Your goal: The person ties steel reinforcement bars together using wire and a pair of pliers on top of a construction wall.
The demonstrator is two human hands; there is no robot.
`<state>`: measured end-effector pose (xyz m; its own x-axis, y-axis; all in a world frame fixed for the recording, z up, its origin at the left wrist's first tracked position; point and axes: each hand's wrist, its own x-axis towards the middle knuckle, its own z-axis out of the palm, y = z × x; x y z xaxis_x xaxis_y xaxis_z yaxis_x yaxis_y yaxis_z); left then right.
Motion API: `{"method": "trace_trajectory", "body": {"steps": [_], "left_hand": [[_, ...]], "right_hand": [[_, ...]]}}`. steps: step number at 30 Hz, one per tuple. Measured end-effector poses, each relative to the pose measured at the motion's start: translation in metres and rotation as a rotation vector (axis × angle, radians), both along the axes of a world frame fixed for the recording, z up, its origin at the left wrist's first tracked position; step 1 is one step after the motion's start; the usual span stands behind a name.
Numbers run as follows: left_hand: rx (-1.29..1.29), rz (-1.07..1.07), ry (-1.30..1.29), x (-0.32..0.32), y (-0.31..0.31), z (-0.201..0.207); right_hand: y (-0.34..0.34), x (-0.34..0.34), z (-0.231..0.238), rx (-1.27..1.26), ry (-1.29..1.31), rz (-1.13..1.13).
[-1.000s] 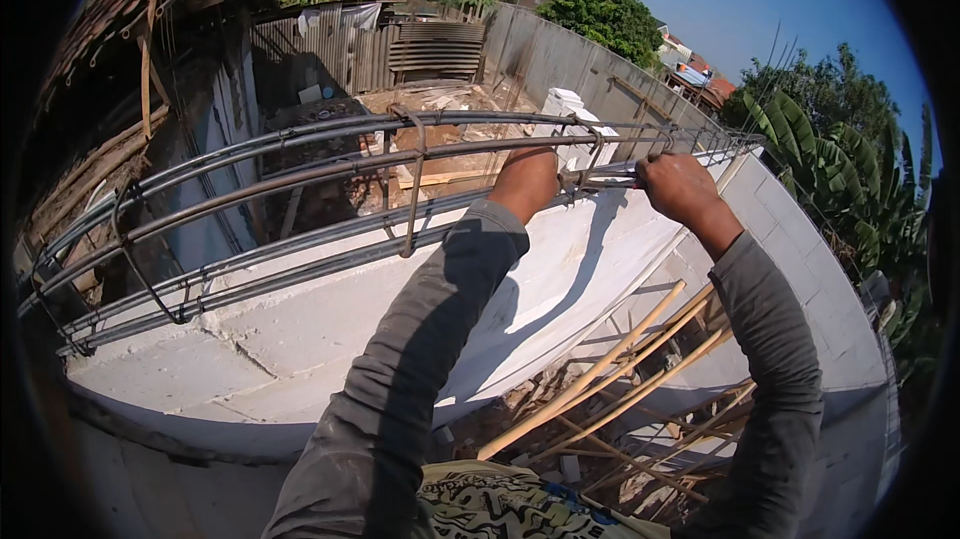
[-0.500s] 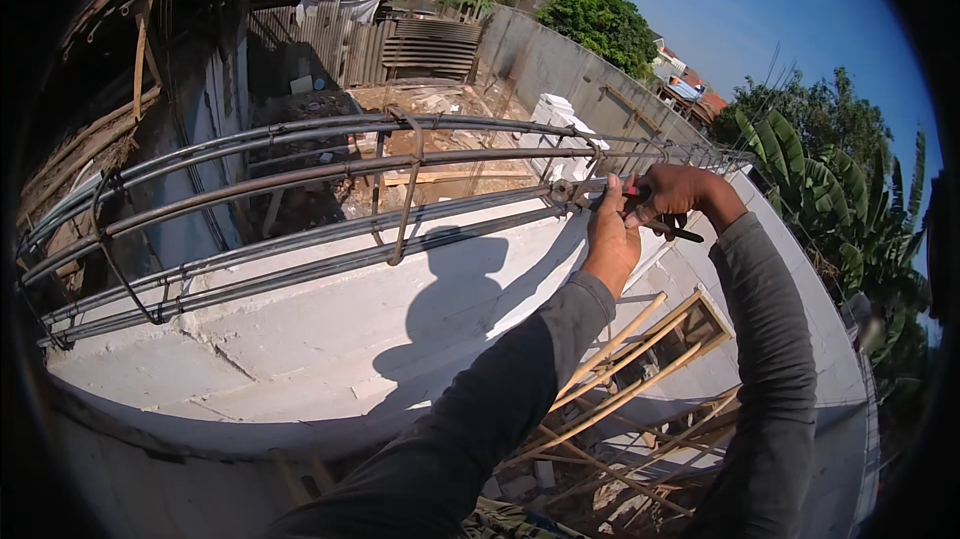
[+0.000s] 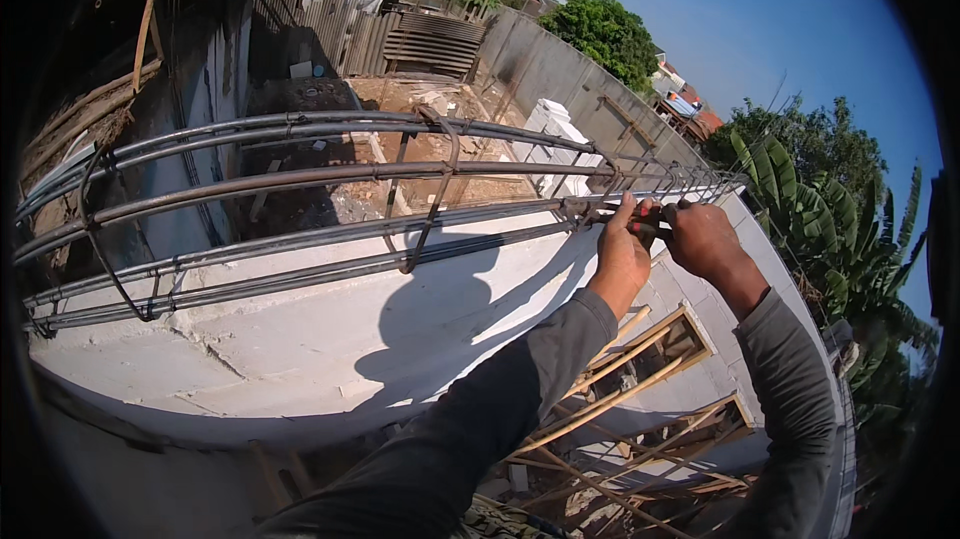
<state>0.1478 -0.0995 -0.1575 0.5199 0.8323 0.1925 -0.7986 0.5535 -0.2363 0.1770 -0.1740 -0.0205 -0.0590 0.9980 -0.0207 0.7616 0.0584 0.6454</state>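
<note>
- Head view: the right hand (image 3: 708, 237) is closed around a dark, plier-like hand tool (image 3: 648, 220) with red on its handles.
- Left hand (image 3: 625, 257) is just beside it, thumb raised and fingers curled against the tool; whether they grip it or something behind it, I cannot tell.
- The tool lies between the hands, at the right part of a steel rebar cage (image 3: 375, 171), its tip hidden among bars and fingers.
- Long bars of the cage run from the near left to the far right, with bent stirrups (image 3: 440, 189) around them.
- Beneath the cage is a white block wall (image 3: 300, 329), bearing the person's shadow (image 3: 430, 309).
- Below the hands, on the near right, wooden poles (image 3: 600, 404) slant beside a wooden frame (image 3: 697, 324).
- Beyond the cage stand stacked white blocks (image 3: 548, 139); farther off, corrugated sheets (image 3: 432, 44) and a grey boundary wall (image 3: 560, 64).
- Banana plants (image 3: 810, 189) grow at the far right.
</note>
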Motion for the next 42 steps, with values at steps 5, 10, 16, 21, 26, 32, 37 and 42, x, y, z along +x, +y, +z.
{"method": "trace_trajectory", "body": {"steps": [5,10,16,21,26,32,37,42], "left_hand": [[0.054,0.019,-0.123,-0.014,-0.009,-0.001],[-0.010,0.097,-0.090,-0.006,0.014,-0.003],[-0.114,0.111,-0.124,-0.001,0.009,0.016],[0.075,0.065,0.103,-0.009,0.005,0.003],[0.247,0.056,0.263,0.009,0.014,-0.020],[0.274,0.118,0.332,0.014,0.022,-0.027],[0.322,0.171,0.332,0.016,0.027,-0.034],[0.208,0.089,0.044,0.005,0.012,-0.028]], "right_hand": [[0.027,0.009,0.048,-0.527,0.993,-0.707],[0.014,-0.013,0.016,-0.141,0.235,-0.107],[0.004,-0.001,-0.020,0.290,-0.283,0.116],[0.014,-0.009,0.001,0.048,0.064,0.032],[0.028,0.031,-0.017,0.105,0.092,0.058],[0.049,0.057,-0.027,0.116,0.172,0.163],[0.053,0.064,-0.021,-0.047,0.356,0.013],[0.037,0.040,0.007,-0.561,1.044,-0.580]]}}
